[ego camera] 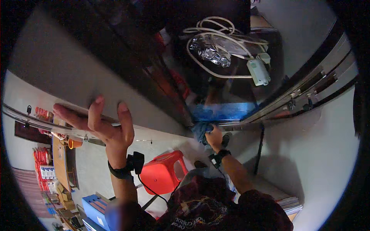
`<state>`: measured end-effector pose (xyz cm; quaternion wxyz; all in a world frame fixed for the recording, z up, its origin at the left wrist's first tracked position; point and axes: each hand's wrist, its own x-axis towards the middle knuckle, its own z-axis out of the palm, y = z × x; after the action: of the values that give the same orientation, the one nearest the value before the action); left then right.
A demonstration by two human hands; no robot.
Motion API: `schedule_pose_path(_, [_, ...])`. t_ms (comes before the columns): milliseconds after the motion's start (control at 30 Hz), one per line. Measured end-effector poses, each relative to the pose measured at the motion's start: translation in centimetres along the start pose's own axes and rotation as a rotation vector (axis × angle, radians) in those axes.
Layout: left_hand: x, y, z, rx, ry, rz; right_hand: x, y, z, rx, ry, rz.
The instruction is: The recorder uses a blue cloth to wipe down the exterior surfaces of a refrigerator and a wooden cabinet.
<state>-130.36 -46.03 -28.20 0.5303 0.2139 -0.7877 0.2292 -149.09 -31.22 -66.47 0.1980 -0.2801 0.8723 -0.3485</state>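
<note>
My left hand (111, 128) holds the edge of a grey cabinet door (86, 75), with spread fingertips against its inner face; part of the grip is hidden. In my right hand (214, 139) is a bunched blue cloth (201, 131), at the front edge of a dark, glossy cabinet shelf (228, 89). A blue reflection lies along that edge. Farther in on the shelf are a looped white cable (215, 75) with a pale plug-like box (259, 71) and crumpled silver foil (215, 56).
The right cabinet door (306, 78) stands open, with keys (310, 102) hanging at its lock. A red plastic stool (160, 176) is behind my left arm. Blue box files (95, 212) stand at lower left, and a stack of papers (289, 205) at lower right. A wooden table (60, 161) is farther left.
</note>
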Motion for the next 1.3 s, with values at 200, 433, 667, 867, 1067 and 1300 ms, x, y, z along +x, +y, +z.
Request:
schedule_pose_path(200, [0.1,0.3,0.4,0.009,0.003,0.006,2.0,9.2,-4.8,0.086,0.28,0.219])
schedule_pose_path(433, [0.4,0.6,0.7,-0.005,0.1,-0.025,3.3,11.7,-12.6,0.239,0.472,0.141])
schedule_pose_path(667, [-0.2,0.3,0.6,0.097,0.086,0.022,-0.1,-2.5,-19.1,0.36,0.714,-0.346])
schedule_pose_path(867, [-0.3,0.6,1.1,0.069,0.135,-0.035,-2.1,-13.3,-26.8,0.309,0.801,-0.625])
schedule_pose_path(1067, [-0.3,0.6,1.1,0.041,0.158,-0.045,-2.4,-20.9,-34.4,0.432,0.847,-0.778])
schedule_pose_path(1300, [-1.1,0.0,0.2,0.03,0.141,-0.076,-2.3,-32.2,-47.7,0.316,1.015,-1.112])
